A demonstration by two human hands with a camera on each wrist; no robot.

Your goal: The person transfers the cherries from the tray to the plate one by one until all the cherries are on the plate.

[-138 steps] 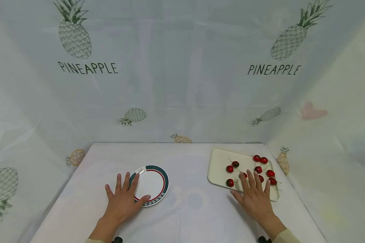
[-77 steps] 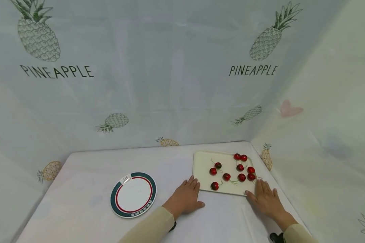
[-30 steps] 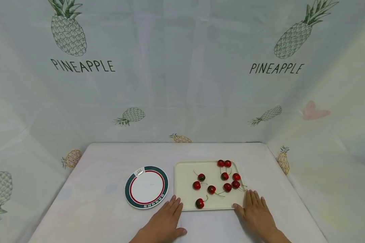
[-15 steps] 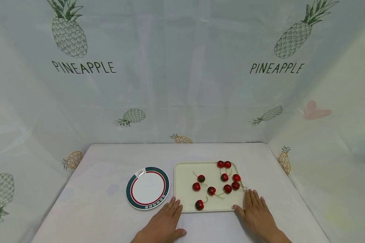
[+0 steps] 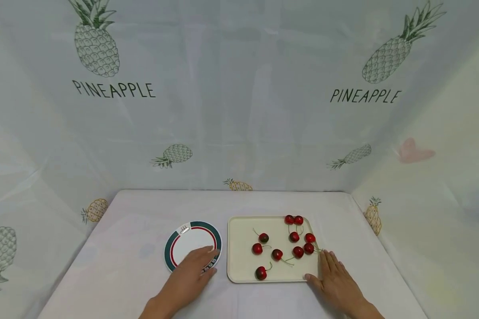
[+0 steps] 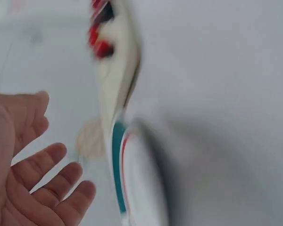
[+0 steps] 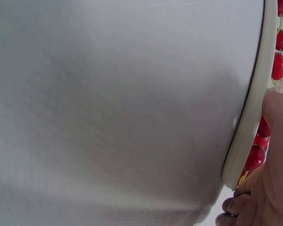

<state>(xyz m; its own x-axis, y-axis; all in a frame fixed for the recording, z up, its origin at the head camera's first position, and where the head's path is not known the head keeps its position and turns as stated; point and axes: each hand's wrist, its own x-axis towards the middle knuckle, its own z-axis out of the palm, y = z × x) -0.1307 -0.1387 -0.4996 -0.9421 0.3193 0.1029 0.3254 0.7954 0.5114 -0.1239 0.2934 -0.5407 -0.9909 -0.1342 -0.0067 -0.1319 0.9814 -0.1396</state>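
Your straight-fingered right hand (image 5: 335,281) perhaps steadies the cream tray (image 5: 239,248) at its near right corner, your relaxed left hand (image 5: 185,278) hovering above the plate (image 5: 186,243).

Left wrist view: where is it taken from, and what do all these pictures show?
No machine here, just a person working bare-handed. That view comes from a camera on the left wrist; another sits on the right wrist, and one on the head takes the wide picture. On the white table lie a round plate and, beside it, a cream tray of cherries. Nothing looks gripped: the left hand is over the plate's near edge, and the right hand touches the tray's near right corner.
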